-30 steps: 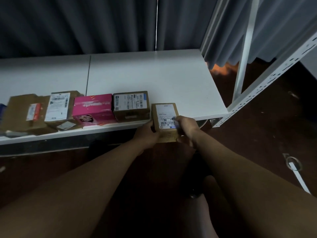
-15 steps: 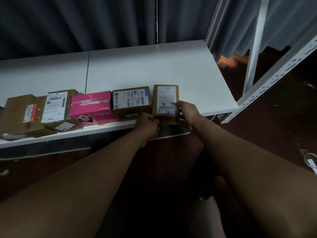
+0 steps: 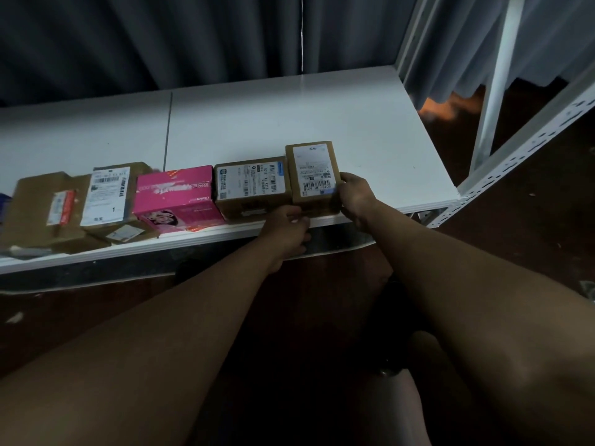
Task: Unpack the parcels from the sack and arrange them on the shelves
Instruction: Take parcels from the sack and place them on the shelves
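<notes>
Right hand [image 3: 355, 197]: fingers curled against the right side of a small brown cardboard parcel with a white barcode label [image 3: 314, 175], apparently squaring it into line.
Left hand [image 3: 286, 231]: just below that parcel's near edge, fingers curled; whether it pinches the box, I cannot tell.
Parcel: on the white shelf board [image 3: 370, 130], touching the brown labelled box [image 3: 252, 186] left of the hands.
Row: pink carton [image 3: 177, 196] further left, keeping labels readable.

Five parcels line the front edge of the white shelf [image 3: 322, 117], mid-frame. From the right: a small brown box [image 3: 314, 175] with a label on top, a wider brown box [image 3: 252, 188] touching it, a pink box [image 3: 178, 201], then a labelled parcel [image 3: 108, 194] and a flat brown parcel [image 3: 42, 210] at far left.
</notes>
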